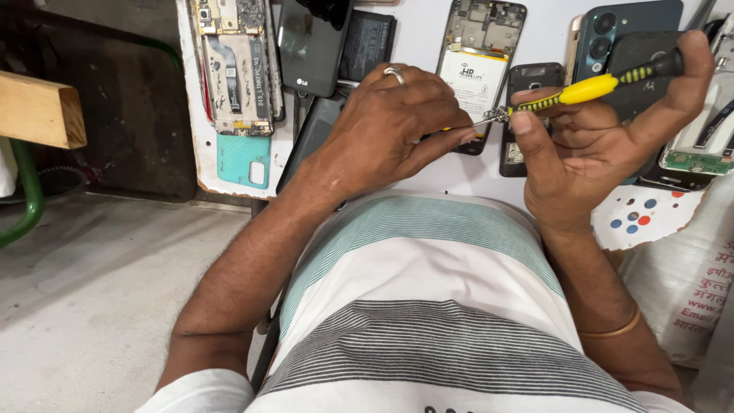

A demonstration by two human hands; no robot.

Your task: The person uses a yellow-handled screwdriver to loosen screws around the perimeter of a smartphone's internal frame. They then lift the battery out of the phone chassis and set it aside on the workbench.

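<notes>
While I watch from the head view:
right hand: grip clamped on yellow screwdriver, over the desk
left hand: fingers pinched at the tip; what they hold, I cannot tell
handling: light, stiff, thin shaft; I'd hold the ribbed handle

Soft, even daylight fills the scene, bright without harshness. The white worktop comes close to washing out at the top, while the dark slab at upper left stays dim and loses detail. Shadows are faint and diffuse: a weak one lies under the left hand and along the forearm. The black phone carries a dull sheen, and the screwdriver handle shows small highlights. Focus is sharp across the centre; lines bow slightly toward the edges, a wide-lens effect. No motion blur is visible.
</notes>
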